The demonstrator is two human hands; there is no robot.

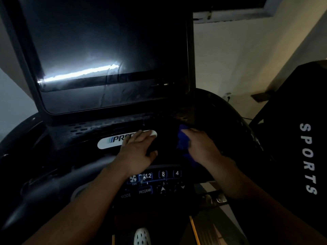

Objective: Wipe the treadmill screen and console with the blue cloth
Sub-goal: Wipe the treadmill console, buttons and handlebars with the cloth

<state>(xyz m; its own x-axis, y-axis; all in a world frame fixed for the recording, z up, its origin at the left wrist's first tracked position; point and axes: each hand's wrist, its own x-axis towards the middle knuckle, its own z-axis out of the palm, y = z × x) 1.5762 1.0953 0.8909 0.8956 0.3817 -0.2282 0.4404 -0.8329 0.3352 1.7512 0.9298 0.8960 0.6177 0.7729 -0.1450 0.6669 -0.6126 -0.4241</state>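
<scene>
The treadmill screen point(106, 50) is dark, with a bright streak of reflected light across its lower part. Below it lies the black console point(85, 128) with a white logo plate point(109, 141). My left hand point(138, 149) rests flat on the console, fingers spread over the right end of the logo plate. My right hand point(200, 145) presses the blue cloth point(183, 140) onto the console just right of centre, below the screen's lower right corner. Most of the cloth is hidden under my hand.
A button panel point(155, 181) with lit numbers and labels sits near my wrists. A grey handlebar point(58, 188) runs to the lower left. A black machine marked SPORTS point(307, 156) stands at the right, against a pale wall. A white shoe point(142, 236) shows at the bottom.
</scene>
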